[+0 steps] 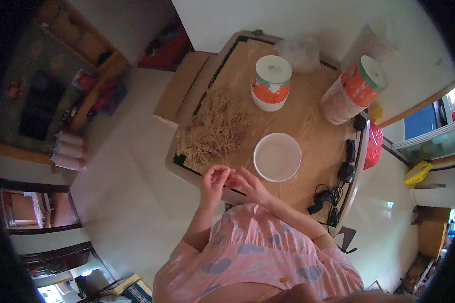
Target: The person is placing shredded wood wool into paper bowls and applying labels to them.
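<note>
My left hand (214, 183) and my right hand (249, 186) meet at the near edge of the table, fingertips pinched close together. Whatever lies between the fingers is too small to make out. Just beyond my left hand spreads a loose pile of dried tan plant stems (215, 129), thin and branching. To the right of it, a little past my right hand, stands a round white tub (278, 157), open at the top; its inside looks pale, and no contents can be made out.
Farther back stands an orange and white paper tub (271, 93). At the right are a tall stack of tubs (341, 102), a clear plastic bag (299, 50) and black adapters with cables (331, 194). A cardboard box (182, 86) sits off the table's left side; a red plastic item (373, 145) is beyond the right edge.
</note>
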`<control>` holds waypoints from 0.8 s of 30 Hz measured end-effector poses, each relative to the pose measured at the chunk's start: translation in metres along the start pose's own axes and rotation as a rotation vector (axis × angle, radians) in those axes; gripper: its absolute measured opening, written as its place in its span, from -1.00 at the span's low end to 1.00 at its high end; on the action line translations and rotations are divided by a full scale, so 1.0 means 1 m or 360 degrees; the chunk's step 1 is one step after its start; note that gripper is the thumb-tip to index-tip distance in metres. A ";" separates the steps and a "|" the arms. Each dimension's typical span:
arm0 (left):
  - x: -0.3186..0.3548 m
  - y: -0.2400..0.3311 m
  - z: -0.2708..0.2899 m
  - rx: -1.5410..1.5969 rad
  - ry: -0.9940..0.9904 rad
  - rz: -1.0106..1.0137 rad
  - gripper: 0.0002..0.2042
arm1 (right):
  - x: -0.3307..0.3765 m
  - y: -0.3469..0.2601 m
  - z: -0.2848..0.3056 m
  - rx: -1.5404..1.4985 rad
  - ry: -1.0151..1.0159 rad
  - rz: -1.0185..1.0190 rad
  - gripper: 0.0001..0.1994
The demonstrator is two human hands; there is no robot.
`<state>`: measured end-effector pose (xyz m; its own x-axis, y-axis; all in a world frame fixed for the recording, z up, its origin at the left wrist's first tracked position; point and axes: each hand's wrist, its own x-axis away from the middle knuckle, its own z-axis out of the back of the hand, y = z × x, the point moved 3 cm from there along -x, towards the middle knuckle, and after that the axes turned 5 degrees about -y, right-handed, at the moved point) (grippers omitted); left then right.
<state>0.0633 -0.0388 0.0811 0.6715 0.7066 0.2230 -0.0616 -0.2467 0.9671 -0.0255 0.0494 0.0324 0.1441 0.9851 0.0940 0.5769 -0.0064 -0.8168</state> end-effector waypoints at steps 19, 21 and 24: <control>-0.074 -0.131 0.022 -0.0653 -0.0219 -0.0298 -0.81 | 0.044 -0.180 0.012 0.0661 0.0798 0.0564 -0.81; -0.080 -0.146 0.049 -0.0758 -0.0186 -0.0295 -0.82 | 0.077 -0.205 0.010 0.0509 0.0933 0.0604 -0.82; -0.087 -0.120 0.047 -0.1094 -0.0238 -0.0204 -0.80 | 0.129 -0.231 -0.010 0.0240 0.1695 0.0803 -0.83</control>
<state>0.0471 -0.1016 -0.0601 0.7957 0.5914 0.1312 -0.3939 0.3406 0.8537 -0.1323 0.1760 0.2388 0.9651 0.2375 0.1103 0.1731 -0.2624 -0.9493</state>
